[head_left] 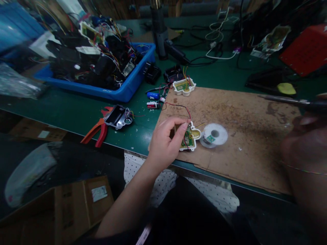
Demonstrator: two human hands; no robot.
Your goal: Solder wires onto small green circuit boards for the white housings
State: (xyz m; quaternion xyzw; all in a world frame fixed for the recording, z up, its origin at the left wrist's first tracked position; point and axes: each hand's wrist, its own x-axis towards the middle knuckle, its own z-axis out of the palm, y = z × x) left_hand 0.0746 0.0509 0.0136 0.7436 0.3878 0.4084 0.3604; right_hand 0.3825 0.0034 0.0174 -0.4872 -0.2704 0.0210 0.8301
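My left hand point(166, 141) pinches a small white housing with a green circuit board point(190, 139) on the brown work board point(242, 136); a red and black wire runs up from it. A white solder spool point(215, 135) lies just right of the housing. My right hand point(309, 136) is blurred at the right edge, fingers wrapped round a soldering iron point(288, 100) whose tip points left, well above and right of the housing.
A blue bin point(127, 90) of black parts and wires sits at the back left. Red-handled pliers point(98, 131) and a black casing point(118, 116) lie on the green mat. Another white board housing point(184, 86), a heat gun point(160, 30) and cables sit farther back.
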